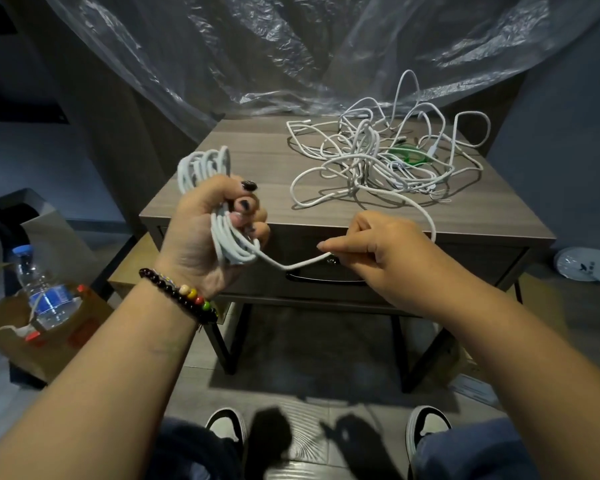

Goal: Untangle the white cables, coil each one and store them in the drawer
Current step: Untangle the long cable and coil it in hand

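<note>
A water bottle is seen in a paper bag at far left. A coiled white cable is gripped by the left hand; its free strand is pinched by the right hand. The tangled cables lie on the table, above the closed drawer.

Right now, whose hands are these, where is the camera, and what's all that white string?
The camera sits on a person's head and looks down, so you see their own two arms and shoes. The left hand grips a coiled white cable, its fingers curled round the loops. The right hand pinches the loose end of that same cable, which runs up to a tangled pile of white cables on the small wooden table. Below the tabletop is a closed drawer. A water bottle stands in a paper bag at the left.
</note>
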Available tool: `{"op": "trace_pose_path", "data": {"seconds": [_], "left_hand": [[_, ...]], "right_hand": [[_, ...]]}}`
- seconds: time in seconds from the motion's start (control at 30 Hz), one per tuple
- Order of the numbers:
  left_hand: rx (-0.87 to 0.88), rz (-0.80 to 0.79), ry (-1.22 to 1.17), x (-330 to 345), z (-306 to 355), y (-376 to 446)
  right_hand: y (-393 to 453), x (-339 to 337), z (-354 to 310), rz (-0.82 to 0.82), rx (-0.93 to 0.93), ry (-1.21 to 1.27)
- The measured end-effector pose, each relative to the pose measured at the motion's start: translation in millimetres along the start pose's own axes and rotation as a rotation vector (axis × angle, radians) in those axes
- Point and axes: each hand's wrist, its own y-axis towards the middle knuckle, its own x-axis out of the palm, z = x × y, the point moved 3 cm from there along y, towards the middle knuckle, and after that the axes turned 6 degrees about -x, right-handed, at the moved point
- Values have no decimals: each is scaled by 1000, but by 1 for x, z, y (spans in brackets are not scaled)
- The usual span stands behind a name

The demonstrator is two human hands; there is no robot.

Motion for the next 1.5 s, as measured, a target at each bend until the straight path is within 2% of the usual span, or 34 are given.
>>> {"op": "trace_pose_path", "data": {"seconds": [0.2, 0.37, 0.6, 0.7, 0.93, 1.03, 1.3, 1.4, 1.5], "left_hand": [[-67, 190, 284, 6, -18, 3], [-177, 121, 334, 15, -26, -1], [-335, 26, 369, 23, -35, -9], [-339, 59, 381, 23, -36, -9], [-330, 50, 400, 23, -37, -8], [-350, 23, 501, 21, -36, -7], [-196, 44, 657, 15, -25, 1], [-143, 81, 636, 8, -15, 2], [-182, 29, 623, 5, -15, 0]], "right_hand": [[2, -1, -1, 210, -180, -46], [0, -9, -11, 379, -294, -33], [-2, -14, -11, 489, -272, -24], [-2, -16, -11, 522, -255, -22], [-1, -11, -13, 512, -270, 34], [-1, -11, -15, 494, -283, 35], [0, -26, 6, 286, -255, -113], [-2, -34, 16, 276, -193, -153], [-3, -29, 14, 292, -202, -166]]}}
